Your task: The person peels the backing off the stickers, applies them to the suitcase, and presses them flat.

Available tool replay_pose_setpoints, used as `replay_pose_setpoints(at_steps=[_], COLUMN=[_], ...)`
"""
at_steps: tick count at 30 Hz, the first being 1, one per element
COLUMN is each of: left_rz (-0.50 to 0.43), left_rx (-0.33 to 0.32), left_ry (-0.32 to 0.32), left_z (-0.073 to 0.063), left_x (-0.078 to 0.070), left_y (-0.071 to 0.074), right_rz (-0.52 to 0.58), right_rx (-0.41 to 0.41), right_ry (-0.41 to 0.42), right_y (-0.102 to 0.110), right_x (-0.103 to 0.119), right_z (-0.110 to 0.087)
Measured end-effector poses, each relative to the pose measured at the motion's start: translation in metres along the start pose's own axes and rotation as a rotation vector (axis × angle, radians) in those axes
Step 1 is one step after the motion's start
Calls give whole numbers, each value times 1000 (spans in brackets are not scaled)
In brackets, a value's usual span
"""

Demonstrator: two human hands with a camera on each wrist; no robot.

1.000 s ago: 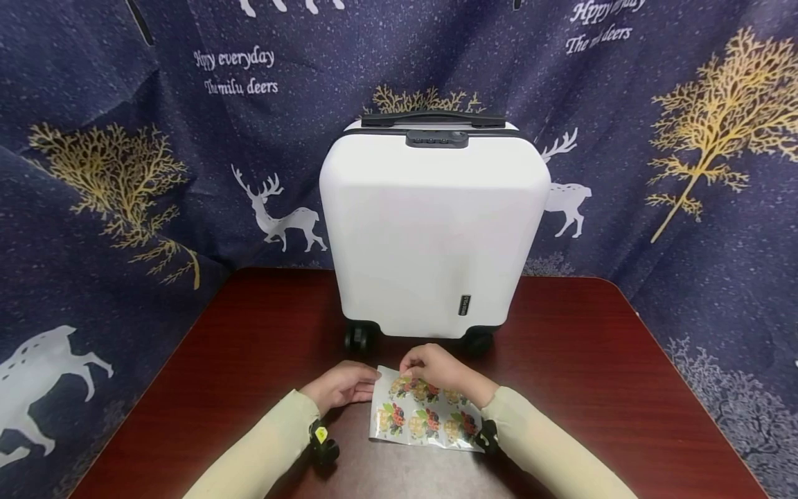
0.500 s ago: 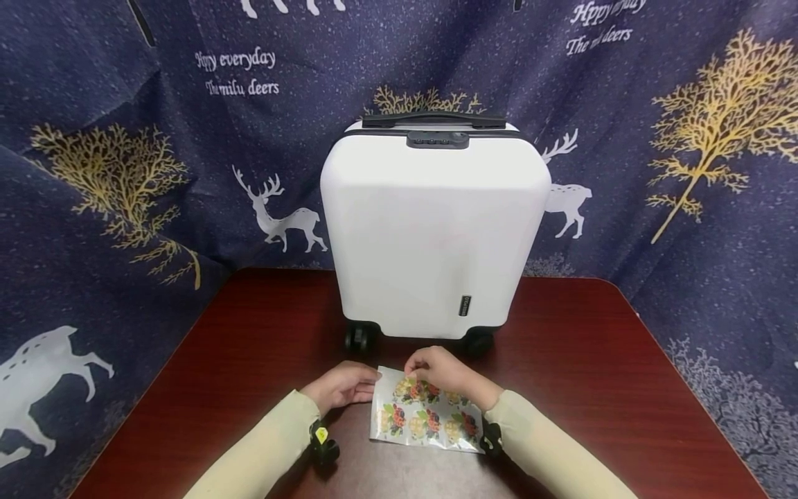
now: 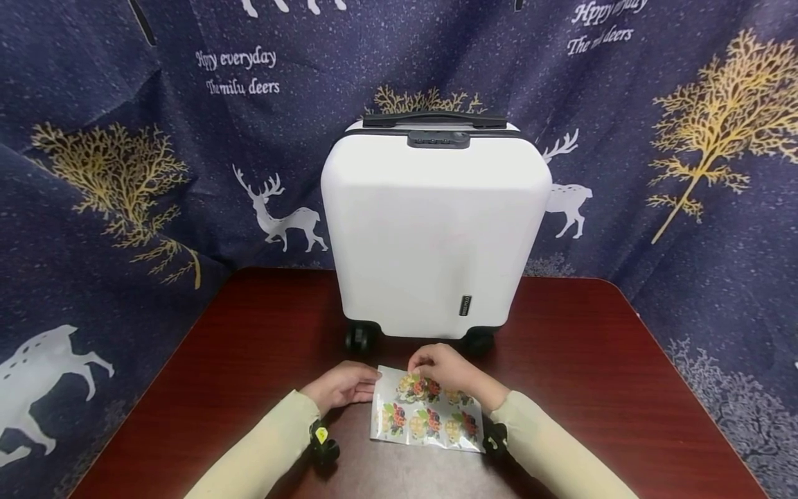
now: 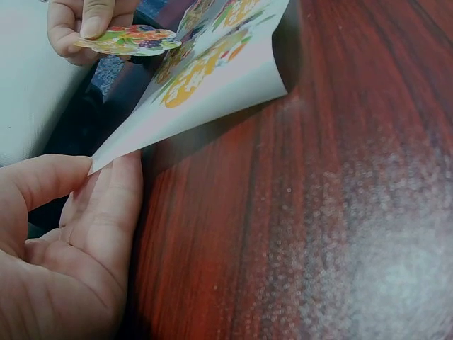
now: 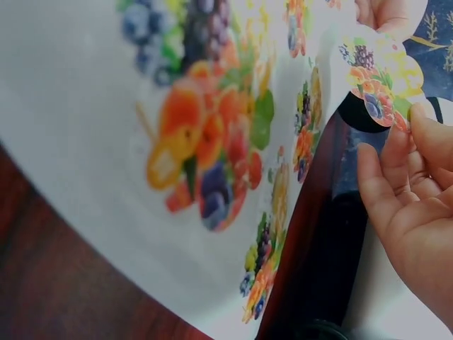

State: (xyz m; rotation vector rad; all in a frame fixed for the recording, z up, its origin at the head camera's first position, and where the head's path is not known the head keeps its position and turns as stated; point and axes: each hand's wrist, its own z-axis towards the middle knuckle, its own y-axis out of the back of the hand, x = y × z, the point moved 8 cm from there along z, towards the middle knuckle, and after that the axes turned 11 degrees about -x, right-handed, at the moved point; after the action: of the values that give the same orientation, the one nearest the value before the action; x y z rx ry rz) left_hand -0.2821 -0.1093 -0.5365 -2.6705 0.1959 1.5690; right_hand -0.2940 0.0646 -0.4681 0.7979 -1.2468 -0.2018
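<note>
A sheet of fruit stickers point(image 3: 399, 438) lies in front of the suitcase, its near edge lifted off the table in the left wrist view. My left hand point(image 3: 341, 387) pinches the sheet's far left corner between thumb and fingers. Over the sheet, my right hand point(image 3: 445, 367) pinches one fruit sticker point(image 4: 134, 41) by its edge, between thumb and fingertips. In the right wrist view that sticker point(image 5: 382, 78) stands up off the white backing, its colourful berries and yellow part showing. The right hand covers part of the sheet's upper row in the head view.
A white suitcase point(image 3: 436, 235) with black wheels and a black handle stands upright on the dark red wooden table point(image 3: 580, 374), just beyond both hands. Behind it hangs a dark blue cloth point(image 3: 274, 152) printed with deer and golden trees.
The right hand has shifted slightly to the right, drawing the pinched sticker with it. More of the sheet's upper row shows now. The left hand has stayed in place at the corner.
</note>
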Motion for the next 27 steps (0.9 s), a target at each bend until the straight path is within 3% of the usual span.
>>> replay_pose_setpoints(at_steps=[11,27], left_rz=[-11,-11], left_rx=[-8,20], left_ry=[3,-5], left_z=[-1,0], left_x=[1,1], left_y=[0,1], right_rz=[5,28], right_rx=[-22,-31], right_ry=[39,28], right_y=[10,21], right_x=[13,26], right_z=[-7,-3])
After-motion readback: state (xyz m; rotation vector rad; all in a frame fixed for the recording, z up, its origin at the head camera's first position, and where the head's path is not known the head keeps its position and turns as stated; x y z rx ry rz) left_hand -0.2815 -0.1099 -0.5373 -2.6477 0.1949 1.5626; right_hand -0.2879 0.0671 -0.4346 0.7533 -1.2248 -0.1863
